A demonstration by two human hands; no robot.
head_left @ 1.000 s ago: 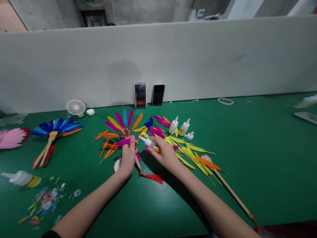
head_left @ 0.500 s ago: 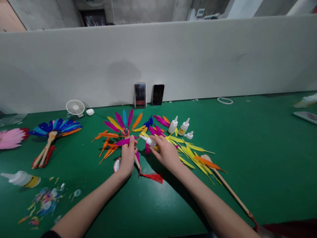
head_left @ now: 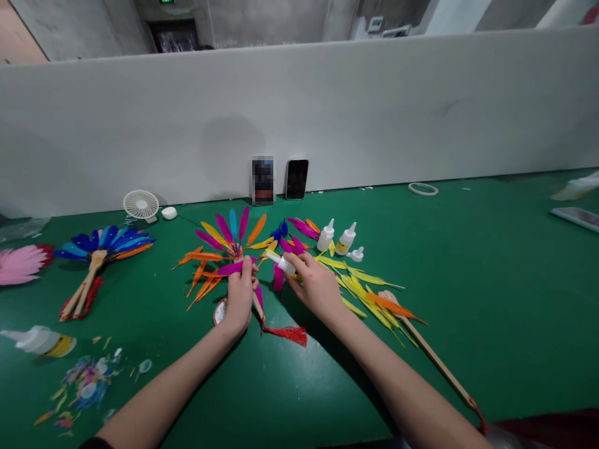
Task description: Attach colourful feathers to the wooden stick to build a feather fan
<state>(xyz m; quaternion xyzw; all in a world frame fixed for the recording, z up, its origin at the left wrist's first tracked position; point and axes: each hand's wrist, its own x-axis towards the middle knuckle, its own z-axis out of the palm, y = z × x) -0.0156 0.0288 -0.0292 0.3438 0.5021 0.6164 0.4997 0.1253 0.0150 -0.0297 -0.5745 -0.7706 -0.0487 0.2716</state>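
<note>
My left hand (head_left: pixel 240 296) is closed around the wooden handle of a feather fan (head_left: pixel 233 227), whose magenta, orange, yellow and blue feathers spread out beyond my fingers. A magenta feather (head_left: pixel 230 269) lies by my left thumb, pointing left. From the handle's lower end a red tassel (head_left: pixel 287 335) trails right over the green table. In my right hand (head_left: pixel 318 285) a white glue bottle (head_left: pixel 285 265) is tilted, its nozzle pointing left toward the fan, a short gap away. My fingers cover part of the bottle.
Loose yellow feathers (head_left: pixel 369 299) and a wooden-handled piece (head_left: pixel 435 352) lie to the right. Two glue bottles (head_left: pixel 326 237) stand behind my right hand. A blue feather fan (head_left: pixel 100 249), another glue bottle (head_left: pixel 44 342) and feather scraps (head_left: pixel 84 386) are left. Two phones (head_left: pixel 297 179) lean against the partition.
The view has shifted very slightly. Both hands keep their holds, and the glue bottle's nozzle has hardly moved.
</note>
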